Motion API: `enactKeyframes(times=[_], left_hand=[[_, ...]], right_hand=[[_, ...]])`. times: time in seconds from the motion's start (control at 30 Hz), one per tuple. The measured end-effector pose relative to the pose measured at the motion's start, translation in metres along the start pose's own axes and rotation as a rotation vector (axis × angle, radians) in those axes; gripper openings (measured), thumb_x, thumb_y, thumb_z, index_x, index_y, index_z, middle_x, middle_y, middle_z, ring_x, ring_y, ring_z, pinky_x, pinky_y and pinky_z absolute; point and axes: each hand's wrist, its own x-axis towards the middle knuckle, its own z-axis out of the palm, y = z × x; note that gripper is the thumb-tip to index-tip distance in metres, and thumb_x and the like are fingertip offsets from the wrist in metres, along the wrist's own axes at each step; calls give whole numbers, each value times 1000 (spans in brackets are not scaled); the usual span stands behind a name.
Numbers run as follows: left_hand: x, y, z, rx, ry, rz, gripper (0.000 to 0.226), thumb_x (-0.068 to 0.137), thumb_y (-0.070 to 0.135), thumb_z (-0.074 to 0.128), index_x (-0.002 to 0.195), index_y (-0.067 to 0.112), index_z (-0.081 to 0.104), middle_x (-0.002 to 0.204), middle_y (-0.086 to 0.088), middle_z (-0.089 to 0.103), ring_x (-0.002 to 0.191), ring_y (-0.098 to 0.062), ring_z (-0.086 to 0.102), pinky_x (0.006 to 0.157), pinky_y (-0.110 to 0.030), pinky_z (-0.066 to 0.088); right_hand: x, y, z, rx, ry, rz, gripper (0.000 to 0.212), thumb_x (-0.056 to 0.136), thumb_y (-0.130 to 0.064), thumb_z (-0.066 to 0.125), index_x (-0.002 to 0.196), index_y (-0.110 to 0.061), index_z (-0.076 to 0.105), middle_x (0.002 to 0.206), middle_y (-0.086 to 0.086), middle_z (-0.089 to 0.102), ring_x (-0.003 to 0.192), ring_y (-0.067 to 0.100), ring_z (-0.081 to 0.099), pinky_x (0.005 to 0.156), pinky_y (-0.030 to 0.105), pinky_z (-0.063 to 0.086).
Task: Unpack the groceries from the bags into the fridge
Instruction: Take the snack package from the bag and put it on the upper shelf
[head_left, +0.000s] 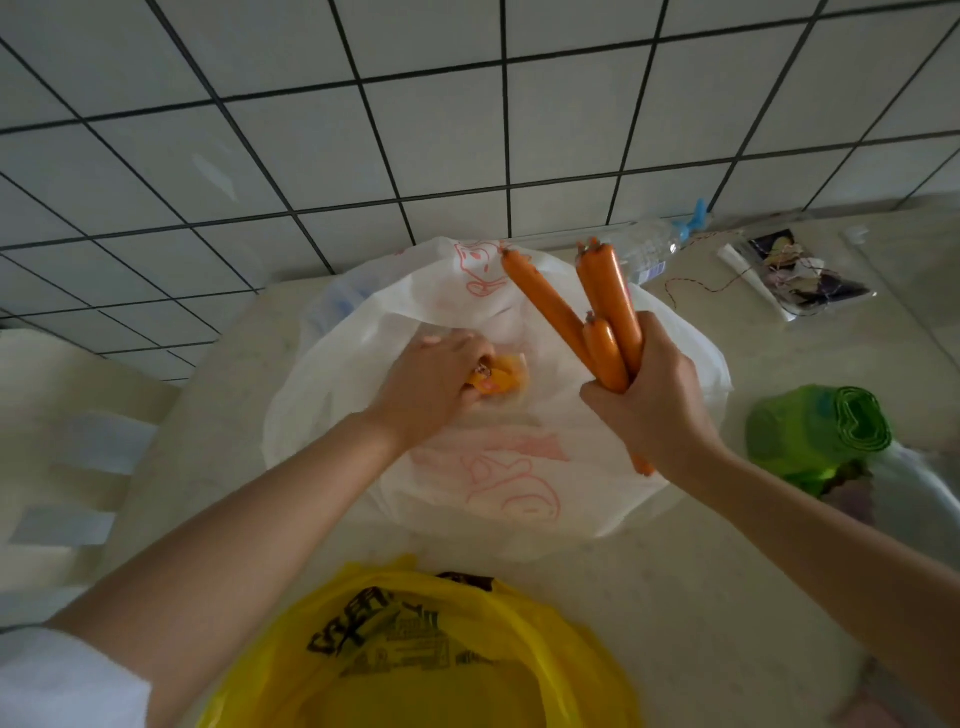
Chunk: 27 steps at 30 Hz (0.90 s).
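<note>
A white plastic bag (498, 467) with red print lies open on the counter in the middle. My right hand (652, 400) is closed around a bunch of orange sausages (597, 306) held upright above the bag. My left hand (434, 379) reaches inside the bag and grips a small orange-yellow packet (498, 382). A yellow plastic bag (431, 654) with black print sits at the near edge, below my arms.
A roll of green bags (815, 431) lies at the right. A clear water bottle (649, 244) and a clear packet (800, 275) with red string lie at the back right. A tiled wall (415, 130) rises behind the counter (727, 571).
</note>
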Motion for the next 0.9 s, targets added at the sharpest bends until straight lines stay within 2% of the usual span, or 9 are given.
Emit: enactKeyframes(times=[0.1, 0.2, 0.33, 0.43, 0.5, 0.57, 0.7, 0.83, 0.9], left_hand=[[-20, 15, -28, -224, 171, -187, 24, 89, 35, 66, 100, 16, 54, 94, 3, 60, 81, -16, 57, 70, -30, 45], [-49, 34, -50, -493, 289, -430, 21, 86, 31, 70, 96, 23, 52, 83, 15, 58, 76, 2, 57, 63, -10, 41], [-101, 63, -68, -773, 402, -663, 25, 82, 24, 74, 96, 11, 57, 74, 12, 58, 61, 6, 55, 55, -8, 41], [-154, 86, -76, -984, 362, -775, 28, 84, 25, 72, 96, 2, 64, 80, -7, 68, 66, -6, 64, 59, -23, 49], [-192, 102, -81, -1100, 369, -838, 27, 84, 24, 72, 99, 2, 67, 92, -18, 72, 88, -27, 70, 78, -43, 55], [-232, 119, -86, -1166, 399, -906, 24, 83, 19, 73, 98, 1, 68, 97, -24, 71, 96, -39, 67, 87, -53, 51], [-319, 148, -90, -1210, 454, -1050, 14, 81, 18, 74, 87, 6, 70, 79, -11, 71, 76, -23, 67, 68, -36, 50], [-406, 173, -88, -1330, 583, -1198, 9, 83, 7, 71, 78, 3, 64, 78, -21, 60, 60, -21, 56, 52, -23, 45], [-454, 184, -85, -1377, 627, -1252, 10, 81, 9, 72, 81, 2, 64, 82, -24, 64, 59, -14, 63, 57, -19, 50]], right_hand=[[-11, -24, -9, 113, 6, 21, 48, 67, -11, 77, 103, -29, 50, 80, -13, 57, 68, 5, 59, 56, 17, 43], [-34, -45, -17, 253, -41, 68, 47, 67, -8, 77, 105, -23, 54, 89, -6, 62, 77, 11, 63, 61, 20, 49], [-84, -61, -24, 416, -174, 166, 40, 67, -3, 74, 101, -17, 59, 89, 4, 66, 78, 16, 66, 62, 24, 55], [-128, -72, -21, 549, -285, 243, 34, 68, -2, 77, 95, -11, 60, 81, 9, 62, 69, 15, 63, 62, 24, 54], [-162, -79, -15, 652, -333, 287, 33, 70, -8, 79, 97, -5, 60, 73, 9, 61, 62, 15, 60, 58, 24, 52], [-200, -86, -6, 740, -387, 359, 34, 71, -16, 80, 98, -5, 61, 69, 10, 60, 57, 15, 57, 51, 23, 48], [-275, -99, 14, 804, -523, 473, 44, 64, -24, 80, 100, -5, 65, 69, 10, 59, 57, 16, 56, 43, 24, 42], [-348, -115, 34, 803, -677, 479, 34, 65, -22, 79, 96, -13, 68, 75, 8, 65, 70, 22, 62, 44, 25, 42], [-383, -124, 46, 767, -720, 476, 38, 62, -20, 80, 97, -9, 68, 77, 10, 67, 69, 22, 65, 44, 25, 44]])
